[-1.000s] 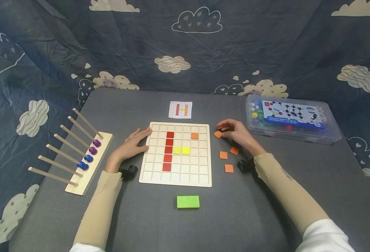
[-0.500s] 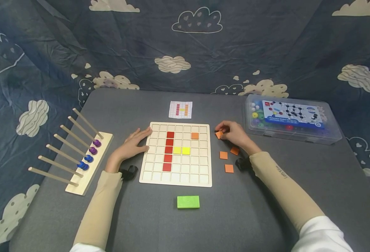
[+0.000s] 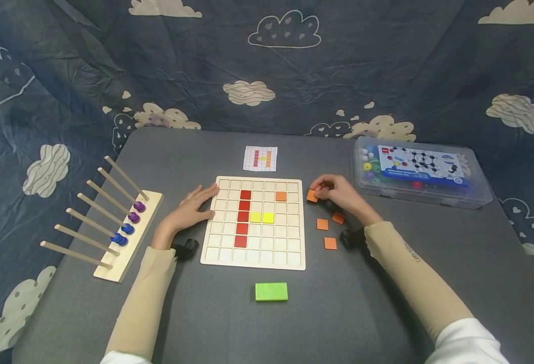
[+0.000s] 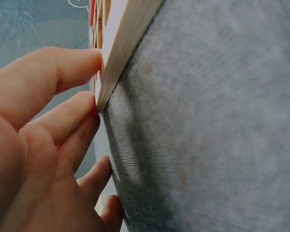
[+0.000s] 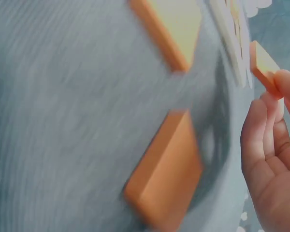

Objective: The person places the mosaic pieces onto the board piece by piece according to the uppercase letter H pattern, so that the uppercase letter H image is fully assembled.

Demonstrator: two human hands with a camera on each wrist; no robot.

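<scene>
My right hand (image 3: 340,193) pinches an orange square tile (image 3: 312,195) between thumb and fingers, just right of the wooden grid board (image 3: 253,258). In the right wrist view that tile (image 5: 264,67) is raised off the cloth. My left hand (image 3: 188,212) rests against the board's left edge, thumb and fingertips touching the wooden rim (image 4: 117,53) with the fingers fairly straight. On the board, red tiles (image 3: 243,216) form a column, two yellow tiles (image 3: 262,217) sit beside it, and one orange tile (image 3: 281,196) lies at upper right. Several loose orange tiles (image 3: 322,224) lie near my right wrist.
A small pattern card (image 3: 260,158) lies behind the board. A green block (image 3: 271,291) is in front of it. The peg stand (image 3: 126,242) with purple and blue beads stands at left. At back right is a clear plastic box (image 3: 421,172) of coloured parts.
My right hand has taken hold of an orange tile and brought it slightly left, toward the board. The left hand has stayed in place at the board's edge.
</scene>
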